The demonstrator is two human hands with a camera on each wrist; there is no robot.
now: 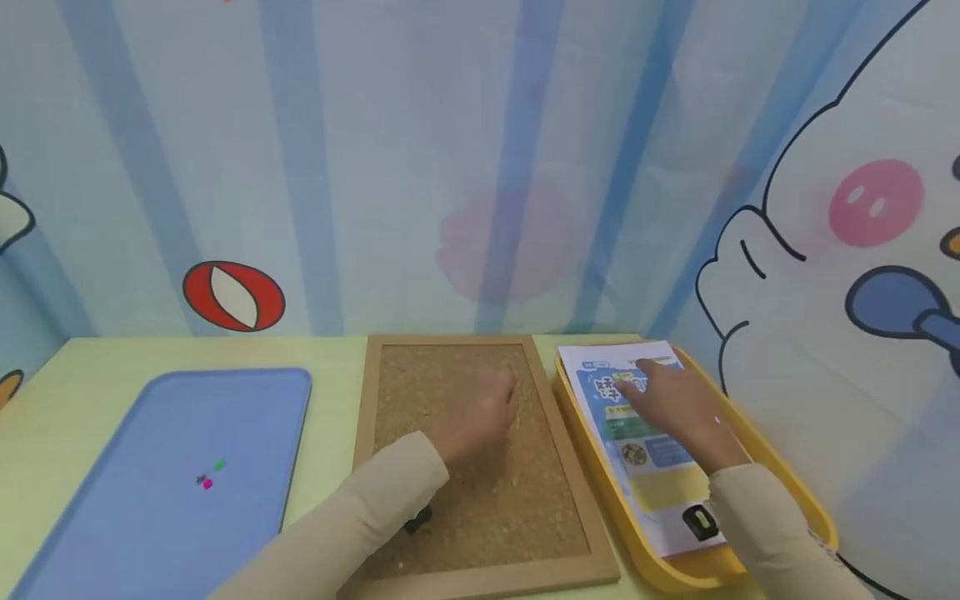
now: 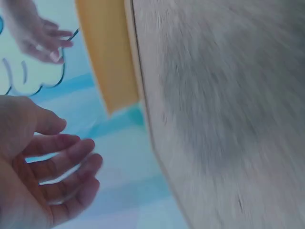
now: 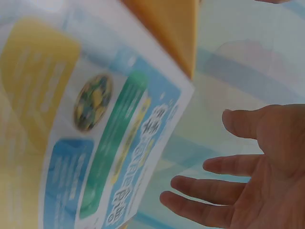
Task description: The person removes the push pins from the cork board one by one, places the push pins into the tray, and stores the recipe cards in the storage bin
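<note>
My left hand (image 1: 480,408), blurred in the head view, hovers over a wood-framed corkboard (image 1: 540,508). In the left wrist view, the left hand (image 2: 43,167) has loosely bent, spread fingers and nothing in its palm. My right hand (image 1: 675,408) reaches over a printed sheet (image 1: 645,492) in a yellow basket (image 1: 671,575). Seen from the right wrist, the right hand (image 3: 267,167) has its fingers stretched and apart, holding nothing. The sheet (image 3: 71,109) bears blue, green and yellow blocks and a round food picture. Whether the right fingertips touch it, I cannot tell.
A blue tray (image 1: 247,417) lies on the pale yellow table (image 1: 97,392) at left. Small green (image 1: 220,464) and pink (image 1: 207,483) pieces sit on it beside a tiny dark one. A patterned curtain (image 1: 405,167) stands behind the table. Dark objects show beside both sleeves.
</note>
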